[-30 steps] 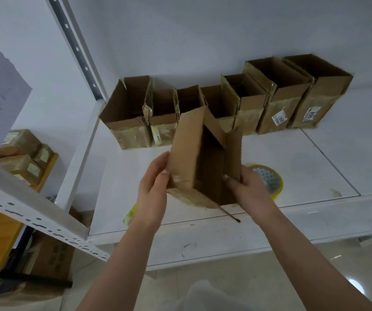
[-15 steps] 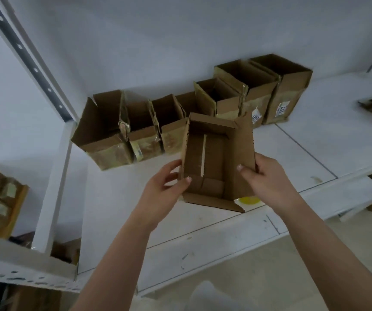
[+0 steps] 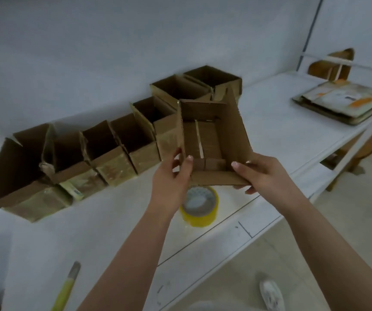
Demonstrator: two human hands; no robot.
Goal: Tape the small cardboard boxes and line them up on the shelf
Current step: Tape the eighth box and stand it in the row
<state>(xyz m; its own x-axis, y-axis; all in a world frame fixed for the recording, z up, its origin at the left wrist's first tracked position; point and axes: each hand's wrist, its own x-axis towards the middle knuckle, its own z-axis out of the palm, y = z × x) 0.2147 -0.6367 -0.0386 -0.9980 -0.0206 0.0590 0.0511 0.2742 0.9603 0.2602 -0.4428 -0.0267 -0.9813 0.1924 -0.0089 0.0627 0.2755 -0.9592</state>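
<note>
Cardboard box (image 3: pixel 212 144) now sits in both hands with its open mouth facing up, where a second ago it was tipped on edge; it hangs above the shelf (image 3: pixel 104 221), over the yellow tape roll (image 3: pixel 199 207). The left hand (image 3: pixel 171 178) pinches its near-left wall, thumb inside. The right hand (image 3: pixel 259 173) grips the near-right corner. A pale seam shows on the floor. Righted like this, it looks ready to join the row of boxes (image 3: pixel 104 151) behind the roll.

matt brown cardboard box (image 3: pixel 212 140), glossy yellow plastic tape roll (image 3: pixel 199 207), smooth white shelf (image 3: pixel 270 122).
</note>
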